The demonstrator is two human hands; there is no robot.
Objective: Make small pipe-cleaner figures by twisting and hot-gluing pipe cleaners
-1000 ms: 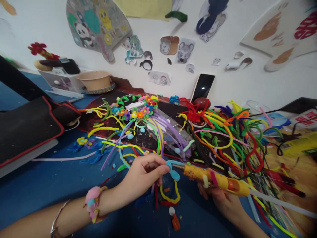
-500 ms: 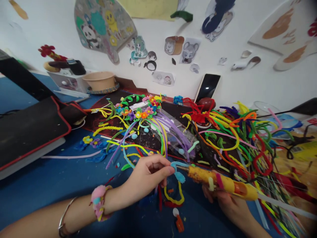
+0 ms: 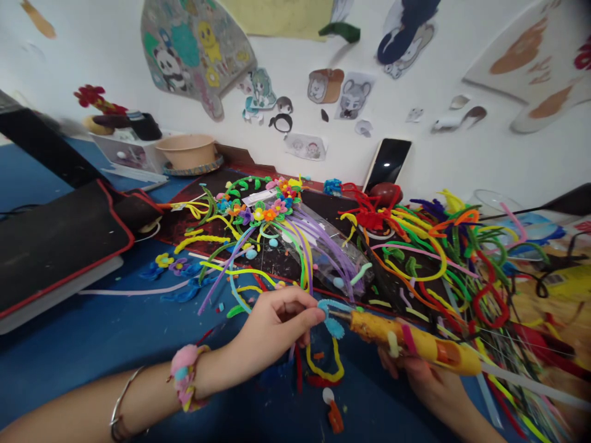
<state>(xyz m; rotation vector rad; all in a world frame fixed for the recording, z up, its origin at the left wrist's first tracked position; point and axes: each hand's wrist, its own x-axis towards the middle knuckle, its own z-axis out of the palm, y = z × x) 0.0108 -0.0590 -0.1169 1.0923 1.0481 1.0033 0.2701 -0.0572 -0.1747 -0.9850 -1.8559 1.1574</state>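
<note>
Between the thumb and fingers of my left hand (image 3: 286,317) is a light blue pipe cleaner (image 3: 335,328), bent into loops. My right hand (image 3: 425,375) grips a yellow hot glue gun (image 3: 410,341) from below, with a white glue stick (image 3: 530,384) trailing from its back end. The metal nozzle of the gun points left and meets the blue loops close to my left fingertips; whether it touches them I cannot tell. A yellow pipe cleaner (image 3: 339,363) hangs or lies in a curve just under the blue one.
Behind my hands lie a pipe-cleaner flower wreath (image 3: 265,212) and purple pipe cleaners in a clear bag (image 3: 341,246). A colourful tangle of pipe cleaners (image 3: 443,246) spreads at right. A phone (image 3: 388,163) leans on the wall. A black lamp-like object (image 3: 60,240) stands at left.
The glue gun's nozzle has shifted very slightly against the blue pipe cleaner. Both hands keep their grips, and the view has moved only a touch.
</note>
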